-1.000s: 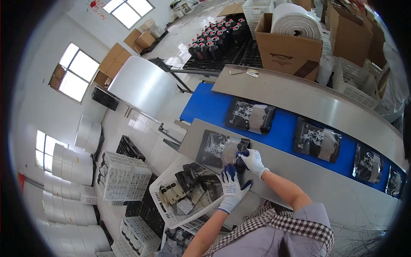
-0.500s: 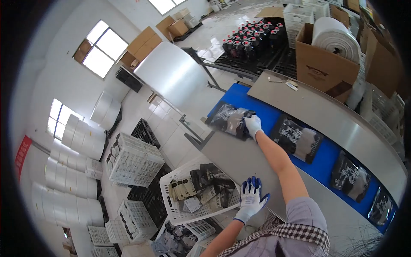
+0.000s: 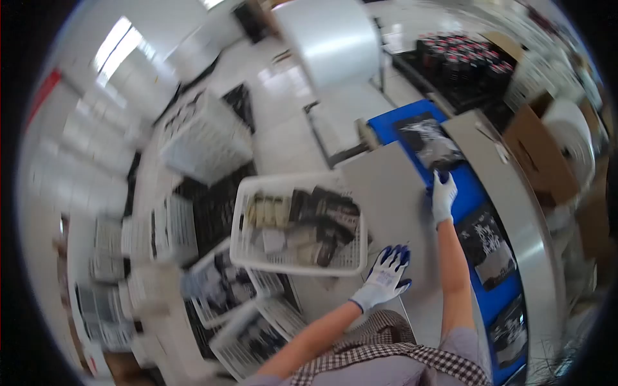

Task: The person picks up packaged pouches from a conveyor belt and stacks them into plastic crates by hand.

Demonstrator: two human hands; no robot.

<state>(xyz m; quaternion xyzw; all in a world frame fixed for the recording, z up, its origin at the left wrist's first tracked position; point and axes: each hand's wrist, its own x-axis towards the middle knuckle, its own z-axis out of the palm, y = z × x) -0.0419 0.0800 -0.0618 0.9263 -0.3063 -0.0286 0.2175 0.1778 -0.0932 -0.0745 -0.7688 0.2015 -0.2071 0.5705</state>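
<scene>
My right hand, in a white glove with dark blue fingertips, is over the blue conveyor belt. Its fingers lie at the near edge of a black and grey printed pouch; the thumb looks apart from them, though motion blurs the detail. That pouch rests flat on the belt. My left hand, gloved alike, is open with fingers spread on the edge of the steel table. Beside it stands a white plastic basket holding several dark and pale pouches.
More printed pouches lie along the belt towards me. A steel ledge borders the belt's far side. Crates stand on the floor at left. A cardboard box and red-capped bottles are at upper right.
The pouch my right hand gripped over the table edge now lies on the belt, and the hand is at its near edge. My left hand stays by the basket. The view has turned left.
</scene>
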